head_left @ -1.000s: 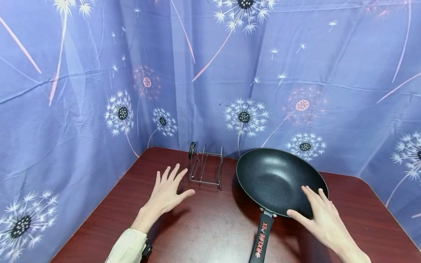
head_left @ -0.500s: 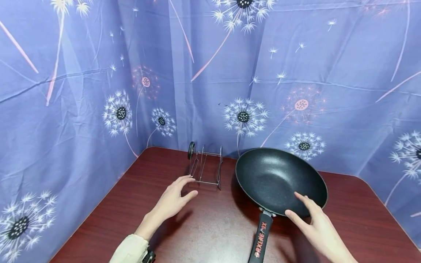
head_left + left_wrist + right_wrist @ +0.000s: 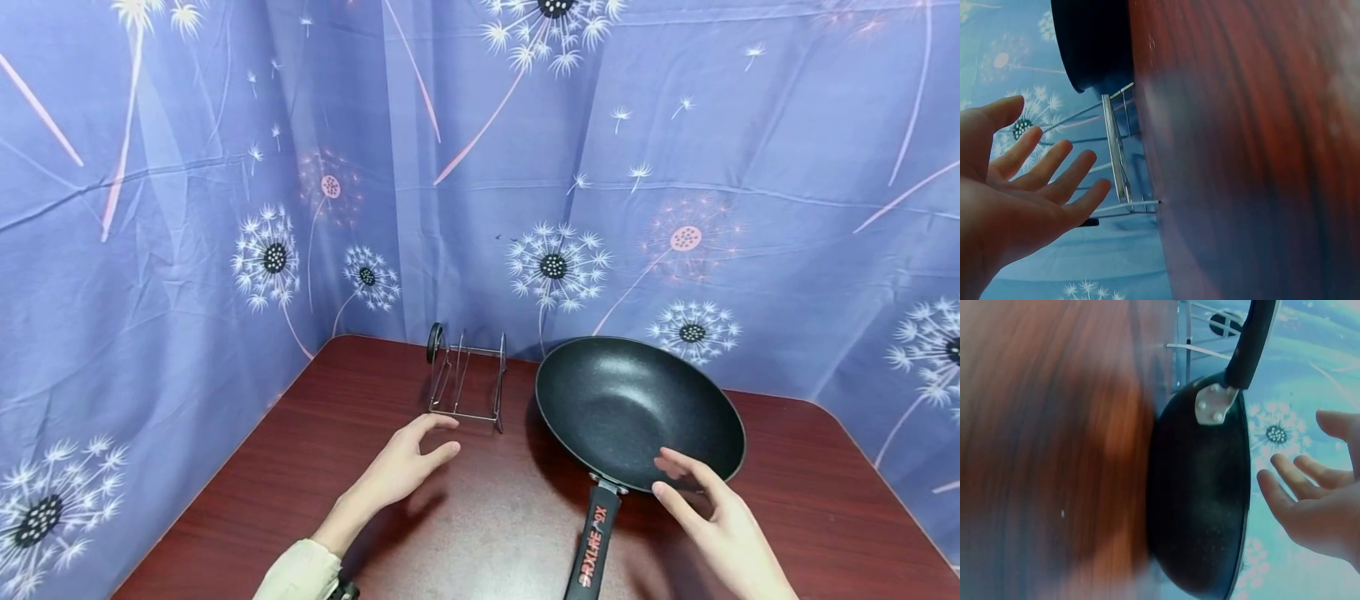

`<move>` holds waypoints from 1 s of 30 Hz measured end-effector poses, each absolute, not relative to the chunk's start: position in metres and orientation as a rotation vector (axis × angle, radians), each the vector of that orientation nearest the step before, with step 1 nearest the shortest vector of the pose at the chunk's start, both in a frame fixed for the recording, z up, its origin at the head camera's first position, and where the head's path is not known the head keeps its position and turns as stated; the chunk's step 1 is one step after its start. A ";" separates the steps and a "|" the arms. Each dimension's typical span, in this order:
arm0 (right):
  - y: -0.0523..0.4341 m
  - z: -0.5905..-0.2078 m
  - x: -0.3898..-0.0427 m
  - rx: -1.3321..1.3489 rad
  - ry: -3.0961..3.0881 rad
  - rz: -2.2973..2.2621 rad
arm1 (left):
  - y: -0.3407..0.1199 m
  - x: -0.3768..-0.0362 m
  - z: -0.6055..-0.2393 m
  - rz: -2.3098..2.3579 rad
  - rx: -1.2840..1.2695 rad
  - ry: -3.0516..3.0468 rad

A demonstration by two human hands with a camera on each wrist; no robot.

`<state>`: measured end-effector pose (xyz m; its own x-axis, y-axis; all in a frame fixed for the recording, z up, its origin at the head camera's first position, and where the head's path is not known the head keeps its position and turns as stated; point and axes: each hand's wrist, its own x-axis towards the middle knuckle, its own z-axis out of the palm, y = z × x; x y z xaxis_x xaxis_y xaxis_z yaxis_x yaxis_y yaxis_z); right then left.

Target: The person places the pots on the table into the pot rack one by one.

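A black frying pan [image 3: 622, 400] sits on the right half of the table, its black handle [image 3: 592, 542] with red lettering pointing toward me. My right hand [image 3: 712, 517] hovers by the pan's near right rim, fingers loosely bent, holding nothing; the right wrist view shows a gap between these fingers and the pan wall [image 3: 1204, 487]. At the back left stands a small wire rack [image 3: 468, 383] with a black round part at its left end. My left hand [image 3: 405, 458] is just in front of the rack, fingers relaxed and apart, with nothing in it.
The dark red wooden table [image 3: 300, 450] has rounded far corners. Blue curtains [image 3: 480, 208] with dandelion prints hang behind it and along both sides. The pan's far rim comes close to the back curtain.
My left hand has lowered and turned, its spread fingers relaxing in front of the rack. My right hand has drawn slightly back toward me, fingers bending more. Pan and rack stay in place.
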<state>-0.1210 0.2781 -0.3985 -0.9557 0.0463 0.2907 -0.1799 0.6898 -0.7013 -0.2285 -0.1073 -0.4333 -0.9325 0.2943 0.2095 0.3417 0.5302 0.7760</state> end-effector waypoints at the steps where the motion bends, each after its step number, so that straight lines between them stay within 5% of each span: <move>1: 0.277 -0.398 -0.121 0.106 -2.608 1.152 | -0.106 -0.228 -0.433 -1.406 -0.561 -2.707; 30: 0.249 -0.411 -0.103 -0.205 -2.491 1.763 | -0.065 -0.212 -0.434 -1.912 -0.883 -2.636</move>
